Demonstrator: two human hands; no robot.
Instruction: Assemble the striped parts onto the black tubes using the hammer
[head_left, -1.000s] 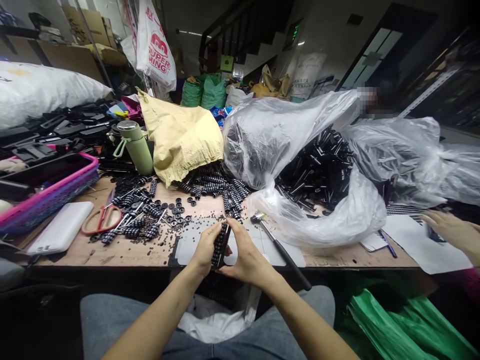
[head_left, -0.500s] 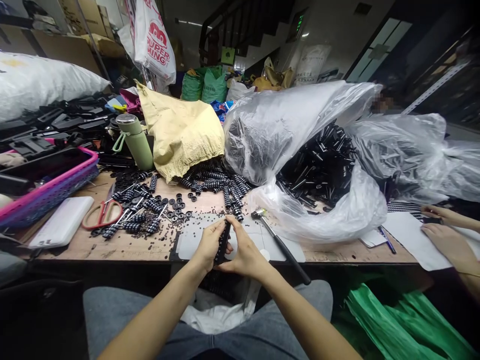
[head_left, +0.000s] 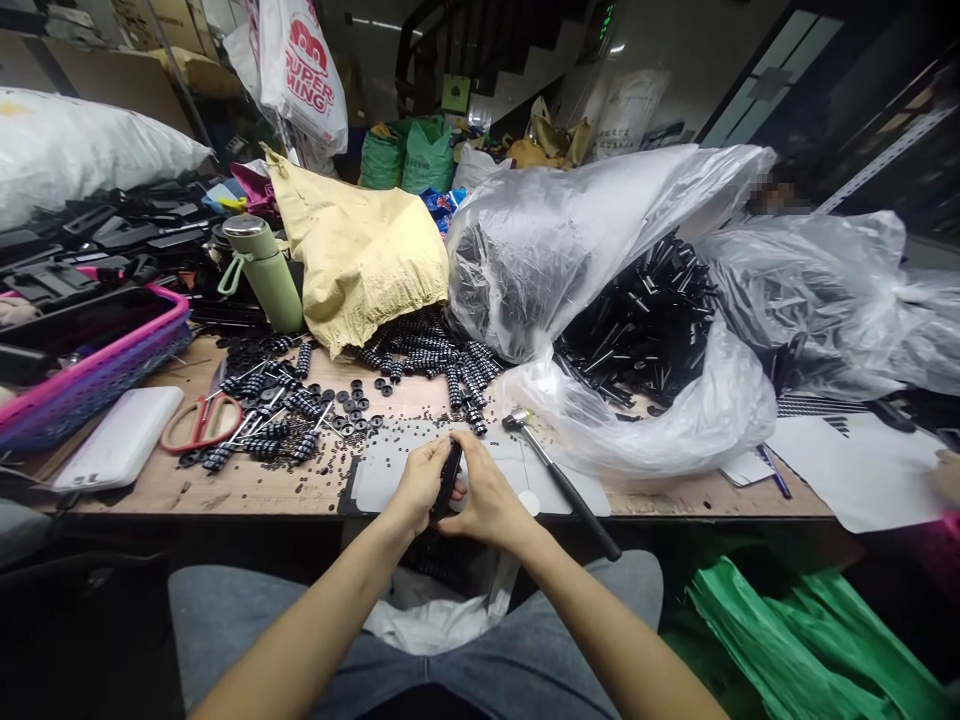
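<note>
Between both hands, at the table's front edge, a narrow black plastic part [head_left: 448, 478] stands tilted; its exact kind is unclear. My left hand [head_left: 418, 482] is closed on its left side, thumb near the top. My right hand [head_left: 484, 490] grips it from the right, fingers at the top and thumb low. Under and behind the hands lies a white sheet [head_left: 382, 485]. A hammer [head_left: 559, 482] with a black handle rests right of my right hand, its handle end past the table edge. Black ridged rollers [head_left: 469, 385] are heaped behind my hands.
Scissors [head_left: 202, 422], a white power bank-like block [head_left: 120, 438] and small black rings [head_left: 352, 400] lie at left. A green bottle [head_left: 262, 275] stands beside a yellow sack [head_left: 367, 250]. Clear plastic bags [head_left: 645, 450] spill black parts at right. A co-worker's hand [head_left: 946, 475] shows at the right edge.
My hands keep their hold on the black part, which is turned slightly. At the right, the co-worker's hands have drawn away from the white paper. The view has shifted a little.
</note>
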